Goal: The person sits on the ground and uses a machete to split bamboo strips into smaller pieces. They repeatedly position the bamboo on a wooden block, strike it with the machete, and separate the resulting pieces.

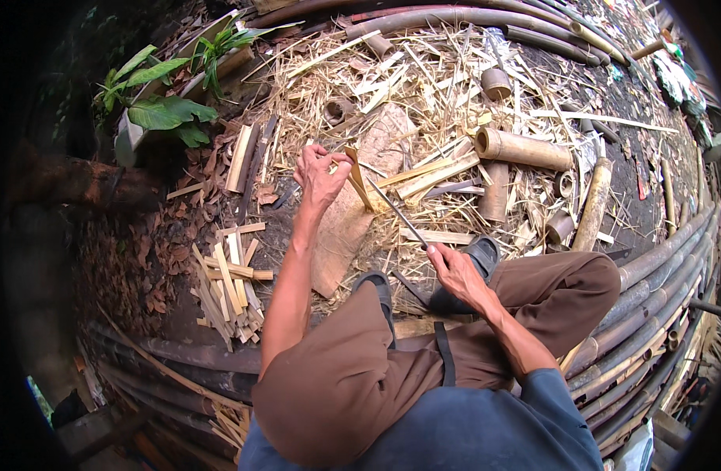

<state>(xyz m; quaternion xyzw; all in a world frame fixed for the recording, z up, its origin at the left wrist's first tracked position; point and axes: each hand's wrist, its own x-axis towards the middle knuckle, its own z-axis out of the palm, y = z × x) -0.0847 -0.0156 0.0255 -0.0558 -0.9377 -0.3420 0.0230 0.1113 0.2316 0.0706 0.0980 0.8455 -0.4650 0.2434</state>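
Note:
My left hand (pixel 320 174) has its fingers curled at the top of a short bamboo strip (pixel 358 184), which stands nearly upright. Its lower end meets a worn tan slab (pixel 335 255) on the ground between my feet. In my right hand (pixel 456 273) is the near end of a long, thin blade, a knife (pixel 400 213) by its look. Its far part slants up and left, passing close to the strip; I cannot tell whether the two touch. Just right of the strip lie split bamboo pieces (pixel 439 177).
Small cut slats (pixel 233 271) are piled at left. Bamboo tubes (pixel 525 149) lie at right among shavings (pixel 298 94). Long poles (pixel 651 275) curve along the right and near sides. My sandaled feet (pixel 482 255) rest close to the slab. Green leaves (pixel 168 114) stand at far left.

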